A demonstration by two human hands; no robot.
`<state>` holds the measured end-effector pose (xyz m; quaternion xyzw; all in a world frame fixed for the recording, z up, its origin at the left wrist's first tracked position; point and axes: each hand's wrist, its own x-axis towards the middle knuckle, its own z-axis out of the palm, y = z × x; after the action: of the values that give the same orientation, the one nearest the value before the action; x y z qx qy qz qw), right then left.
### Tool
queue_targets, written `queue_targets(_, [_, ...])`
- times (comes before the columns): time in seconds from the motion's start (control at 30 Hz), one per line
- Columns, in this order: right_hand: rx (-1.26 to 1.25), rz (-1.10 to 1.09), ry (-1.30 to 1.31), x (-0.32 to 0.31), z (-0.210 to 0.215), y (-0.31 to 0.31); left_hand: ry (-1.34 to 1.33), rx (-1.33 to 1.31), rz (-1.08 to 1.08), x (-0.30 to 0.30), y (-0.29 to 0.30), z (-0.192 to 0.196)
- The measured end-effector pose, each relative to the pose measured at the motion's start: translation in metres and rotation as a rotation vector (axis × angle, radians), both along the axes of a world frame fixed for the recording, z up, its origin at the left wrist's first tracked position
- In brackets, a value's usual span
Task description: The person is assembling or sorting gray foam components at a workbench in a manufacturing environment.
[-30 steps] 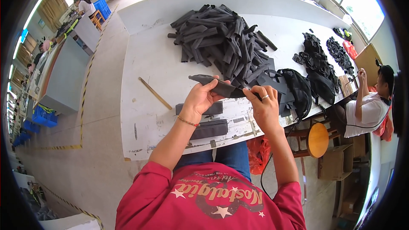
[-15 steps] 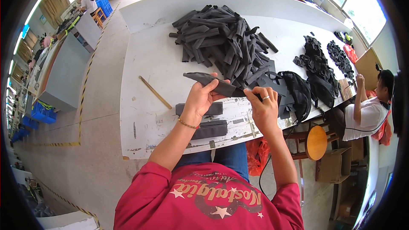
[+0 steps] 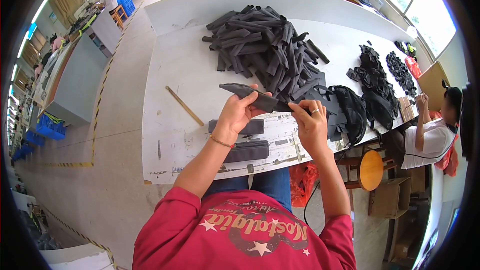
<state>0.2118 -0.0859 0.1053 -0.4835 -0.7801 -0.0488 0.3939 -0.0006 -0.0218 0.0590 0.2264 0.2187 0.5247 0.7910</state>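
Both hands (image 3: 240, 112) (image 3: 310, 125) unmoved, gripping black strip (image 3: 252, 97) before pile (image 3: 265, 45)

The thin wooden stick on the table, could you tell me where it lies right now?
In the head view the wooden stick lies slantwise on the white table, left of the person's left hand and apart from it, below-left of the big heap of dark strips.

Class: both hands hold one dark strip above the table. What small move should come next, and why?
Probably lay the strip down beside the two pieces near the table edge. The left hand and right hand hold it clear of the pile, and those pieces lie set apart.
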Motion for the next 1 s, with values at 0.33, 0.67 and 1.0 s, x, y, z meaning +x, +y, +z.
queue_targets(0.33, [0.27,-0.102,-0.253,-0.011,-0.008,-0.006,-0.023,0.005,-0.026,0.005,-0.011,0.01])
queue_targets(0.67, [0.103,-0.018,0.162,-0.064,-0.035,-0.016,-0.128,0.132,0.046,0.038,-0.029,0.013])
queue_targets(1.0, [-0.009,0.046,0.096,-0.053,-0.044,-0.012,0.025,0.115,0.158,0.037,-0.034,-0.002])
